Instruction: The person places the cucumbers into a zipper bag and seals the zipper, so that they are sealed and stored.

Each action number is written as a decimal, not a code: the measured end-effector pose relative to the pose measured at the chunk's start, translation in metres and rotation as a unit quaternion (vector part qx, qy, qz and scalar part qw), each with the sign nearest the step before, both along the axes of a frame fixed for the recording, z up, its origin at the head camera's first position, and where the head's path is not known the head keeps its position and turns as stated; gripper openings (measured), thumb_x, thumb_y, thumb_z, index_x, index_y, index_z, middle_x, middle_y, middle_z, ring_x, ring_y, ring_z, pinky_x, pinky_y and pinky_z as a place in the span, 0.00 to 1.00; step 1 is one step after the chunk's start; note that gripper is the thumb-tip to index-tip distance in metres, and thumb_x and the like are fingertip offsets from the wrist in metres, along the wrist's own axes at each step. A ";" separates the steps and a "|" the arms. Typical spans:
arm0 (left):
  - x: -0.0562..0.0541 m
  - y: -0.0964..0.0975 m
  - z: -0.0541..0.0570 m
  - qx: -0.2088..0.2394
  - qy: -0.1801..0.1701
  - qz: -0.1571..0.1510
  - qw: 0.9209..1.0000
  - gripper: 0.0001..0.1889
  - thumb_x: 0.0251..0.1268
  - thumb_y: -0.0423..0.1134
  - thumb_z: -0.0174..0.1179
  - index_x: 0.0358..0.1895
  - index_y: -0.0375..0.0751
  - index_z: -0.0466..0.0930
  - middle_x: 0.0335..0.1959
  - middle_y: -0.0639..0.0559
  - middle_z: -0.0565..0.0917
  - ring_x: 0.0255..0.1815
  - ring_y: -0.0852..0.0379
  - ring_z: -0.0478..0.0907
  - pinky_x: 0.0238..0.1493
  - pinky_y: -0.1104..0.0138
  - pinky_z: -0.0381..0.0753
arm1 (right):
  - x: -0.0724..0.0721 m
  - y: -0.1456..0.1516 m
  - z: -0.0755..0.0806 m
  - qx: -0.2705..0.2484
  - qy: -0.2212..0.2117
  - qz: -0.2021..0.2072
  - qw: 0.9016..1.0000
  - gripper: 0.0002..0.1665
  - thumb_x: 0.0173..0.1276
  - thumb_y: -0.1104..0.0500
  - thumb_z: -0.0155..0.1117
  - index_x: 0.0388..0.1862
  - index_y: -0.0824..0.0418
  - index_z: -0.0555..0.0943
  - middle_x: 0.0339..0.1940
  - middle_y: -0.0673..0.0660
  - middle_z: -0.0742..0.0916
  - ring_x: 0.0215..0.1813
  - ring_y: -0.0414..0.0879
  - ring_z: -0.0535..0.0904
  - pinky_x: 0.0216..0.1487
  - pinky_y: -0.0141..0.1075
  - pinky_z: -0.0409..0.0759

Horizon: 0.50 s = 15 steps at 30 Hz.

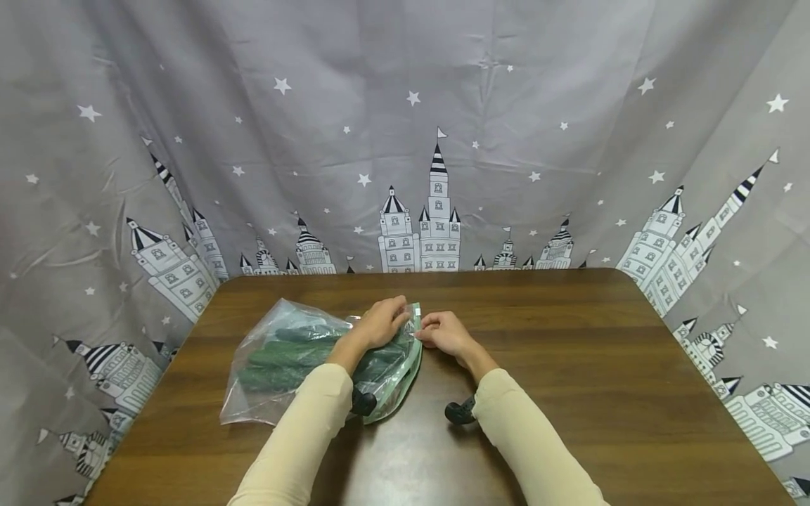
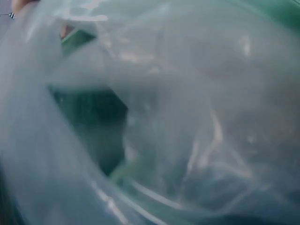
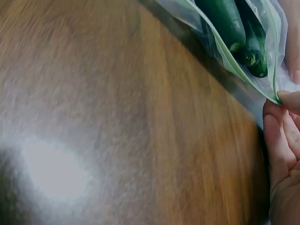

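A clear zip bag (image 1: pixel 237 404) with a pale green zip strip lies on the left half of the table. Inside it are several cucumbers (image 1: pixel 268 365), whose ends (image 3: pixel 253 51) show through the gaping mouth in the right wrist view. My right hand (image 1: pixel 448 333) pinches the far end of the green zip strip (image 3: pixel 243 77) between thumb and forefinger. Over the bag, beside the strip's far end, my left hand (image 1: pixel 380 323) rests with its fingers extended on the plastic. Blurred plastic (image 2: pixel 187 93) fills most of the left wrist view.
A brown wooden table (image 1: pixel 569 351) spans the front, with a grey curtain (image 1: pixel 506 140) printed with castles and stars behind and beside it. Dark wrist cameras sit under both cream sleeves (image 1: pixel 538 436).
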<state>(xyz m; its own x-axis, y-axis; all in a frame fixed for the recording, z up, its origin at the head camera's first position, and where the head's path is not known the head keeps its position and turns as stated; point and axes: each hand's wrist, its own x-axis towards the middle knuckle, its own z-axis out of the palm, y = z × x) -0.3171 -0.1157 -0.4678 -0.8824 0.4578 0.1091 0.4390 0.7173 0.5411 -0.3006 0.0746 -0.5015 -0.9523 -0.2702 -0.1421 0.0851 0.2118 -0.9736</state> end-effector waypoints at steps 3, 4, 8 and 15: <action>-0.001 -0.001 -0.001 -0.004 0.012 0.001 1.000 0.08 0.79 0.36 0.58 0.37 0.44 0.72 0.30 0.52 0.75 0.33 0.53 0.73 0.35 0.58 0.74 | -0.003 -0.006 0.001 -0.009 -0.001 -0.024 1.000 0.05 0.70 0.65 0.67 0.39 0.68 0.83 0.32 0.54 0.85 0.34 0.43 0.82 0.39 0.35 0.86; -0.001 -0.001 -0.002 -0.006 0.013 0.003 1.000 0.08 0.79 0.36 0.58 0.36 0.44 0.71 0.29 0.52 0.74 0.33 0.53 0.73 0.35 0.58 0.74 | -0.004 -0.008 0.001 -0.014 0.001 -0.034 0.999 0.07 0.71 0.63 0.66 0.40 0.68 0.84 0.33 0.54 0.85 0.33 0.43 0.81 0.38 0.35 0.86; -0.001 0.000 -0.001 -0.021 0.010 0.010 1.000 0.09 0.80 0.38 0.56 0.37 0.45 0.71 0.30 0.52 0.74 0.33 0.53 0.72 0.35 0.58 0.73 | -0.007 -0.016 -0.001 -0.031 0.031 -0.064 0.997 0.13 0.79 0.58 0.62 0.46 0.68 0.85 0.39 0.55 0.89 0.33 0.41 0.81 0.36 0.32 0.83; 0.004 0.002 0.002 -0.034 0.015 0.021 0.999 0.09 0.81 0.38 0.55 0.37 0.45 0.70 0.31 0.51 0.73 0.34 0.52 0.72 0.36 0.56 0.74 | -0.003 -0.018 -0.003 0.013 0.063 -0.077 0.995 0.13 0.79 0.60 0.62 0.46 0.71 0.87 0.31 0.53 0.86 0.30 0.40 0.77 0.31 0.28 0.78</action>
<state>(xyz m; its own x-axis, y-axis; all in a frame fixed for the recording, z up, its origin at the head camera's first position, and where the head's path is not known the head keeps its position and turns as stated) -0.3128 -0.1136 -0.4657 -0.8976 0.4277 0.1065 0.4235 0.7701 0.4771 -0.3037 0.0564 -0.5047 -0.9928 -0.1176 -0.0232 -0.0047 0.2315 -0.9728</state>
